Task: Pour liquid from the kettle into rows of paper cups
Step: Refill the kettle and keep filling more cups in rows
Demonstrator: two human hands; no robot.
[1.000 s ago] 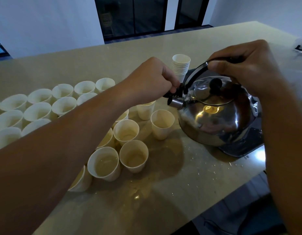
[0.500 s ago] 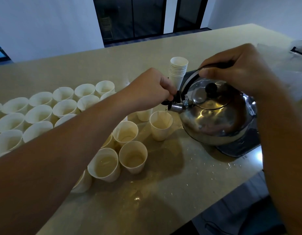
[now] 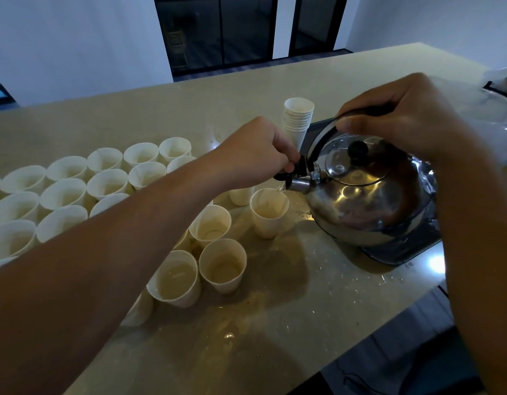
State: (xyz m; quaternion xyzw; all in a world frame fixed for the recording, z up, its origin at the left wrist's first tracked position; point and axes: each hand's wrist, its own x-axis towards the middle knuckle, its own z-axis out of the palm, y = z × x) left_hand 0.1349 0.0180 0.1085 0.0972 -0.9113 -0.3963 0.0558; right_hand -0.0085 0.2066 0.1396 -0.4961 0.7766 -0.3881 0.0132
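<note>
Right hand (image 3: 400, 115) is wrapping its curled fingers around the black handle (image 3: 326, 132) of the steel kettle (image 3: 369, 201), tilting it spout-down to the left. Left hand (image 3: 258, 149) is pinching the black spout cap lever (image 3: 296, 169), fingers curled tight on it, holding the spout (image 3: 300, 183) open. A thin stream is running from the spout into the paper cup (image 3: 269, 212) just below and beside it (liquid level inside is hard to read). Kettle body is hanging over the edge of a dark cooktop (image 3: 400, 252), not clearly touching it. Three more cups near the front, one at (image 3: 222, 265), are showing liquid in them. Rows of paper cups (image 3: 64, 192) are sitting packed together on the left of the beige counter (image 3: 246, 337), partly hidden by the left forearm. A stack of nested cups (image 3: 298, 118) is standing upright behind the left hand. Droplets are dotting the counter near the cooktop.
</note>
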